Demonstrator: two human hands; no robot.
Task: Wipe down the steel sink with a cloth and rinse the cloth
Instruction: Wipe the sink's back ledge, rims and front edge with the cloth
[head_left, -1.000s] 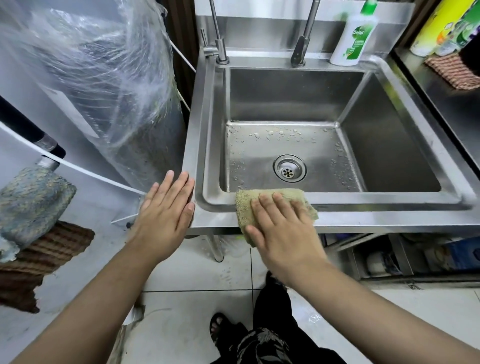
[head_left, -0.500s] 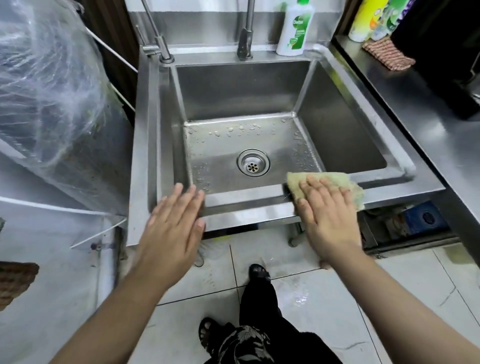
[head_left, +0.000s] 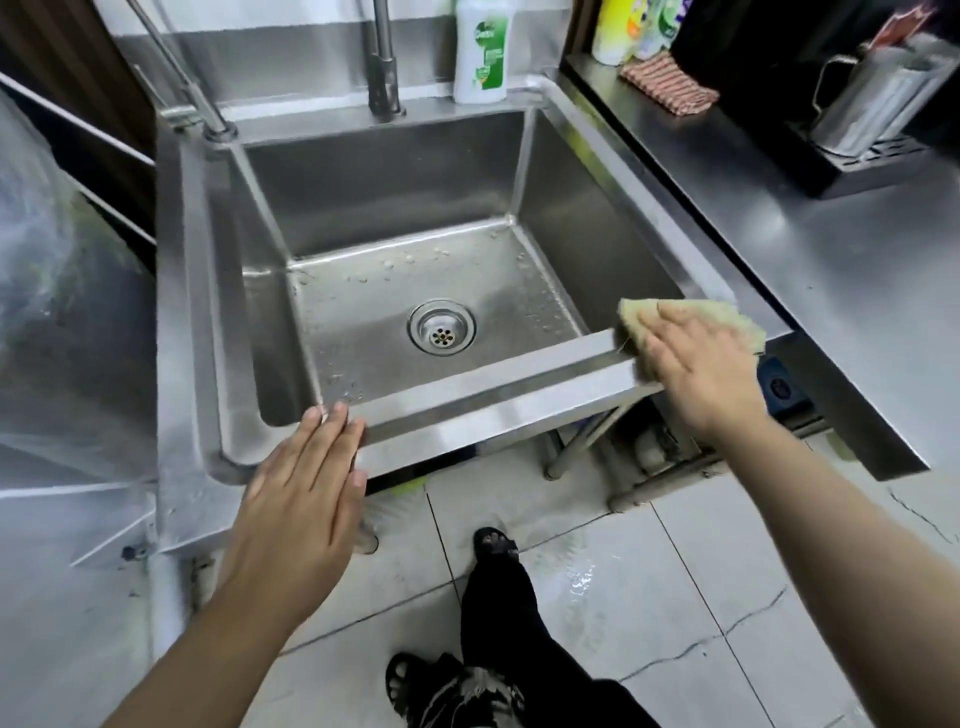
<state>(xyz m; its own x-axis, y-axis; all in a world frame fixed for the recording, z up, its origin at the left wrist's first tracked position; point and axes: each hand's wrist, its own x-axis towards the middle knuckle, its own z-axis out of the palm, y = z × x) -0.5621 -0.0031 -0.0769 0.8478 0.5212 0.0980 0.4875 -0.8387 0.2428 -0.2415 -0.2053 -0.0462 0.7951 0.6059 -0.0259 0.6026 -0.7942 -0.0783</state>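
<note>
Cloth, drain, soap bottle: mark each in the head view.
cloth (head_left: 744, 325), head view, uncovered right corner
drain (head_left: 441, 334), head view, strainer centre
soap bottle (head_left: 485, 57), head view, front label

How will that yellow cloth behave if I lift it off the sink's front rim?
Probably floppy: the cloth drapes flat over the sink rim under the right hand. Likely light, maybe damp, given droplets inside the sink.

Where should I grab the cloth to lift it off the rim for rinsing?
Probably its left corner, coming from the basin side. The cloth lies flat on the front right corner of the sink under the flat right hand; that corner pokes out past the hand toward the basin, leaving an edge free to pinch.
</note>
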